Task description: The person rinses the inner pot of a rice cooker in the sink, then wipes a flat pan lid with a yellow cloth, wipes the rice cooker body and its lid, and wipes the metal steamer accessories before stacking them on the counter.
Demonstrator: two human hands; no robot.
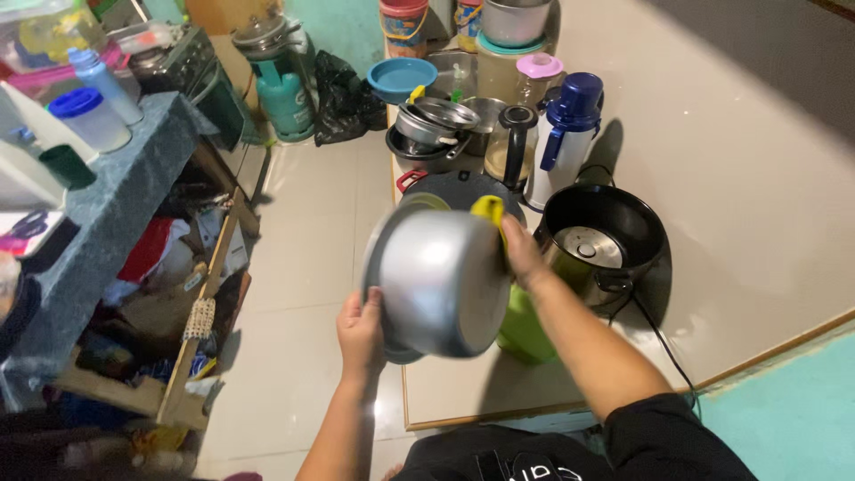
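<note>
You've got the metal pot up in both hands, tilted, bottom toward you.
Your left hand grips its lower rim; your right hand clasps the far edge; the rice cooker sits just beside.

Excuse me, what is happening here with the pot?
A person holds a metal pot tilted in the air with both hands. The left hand grips its lower rim, and the right hand presses a yellow sponge at its upper edge. Behind it on the floor stand an open rice cooker, a blue flask and stacked pans.
</note>
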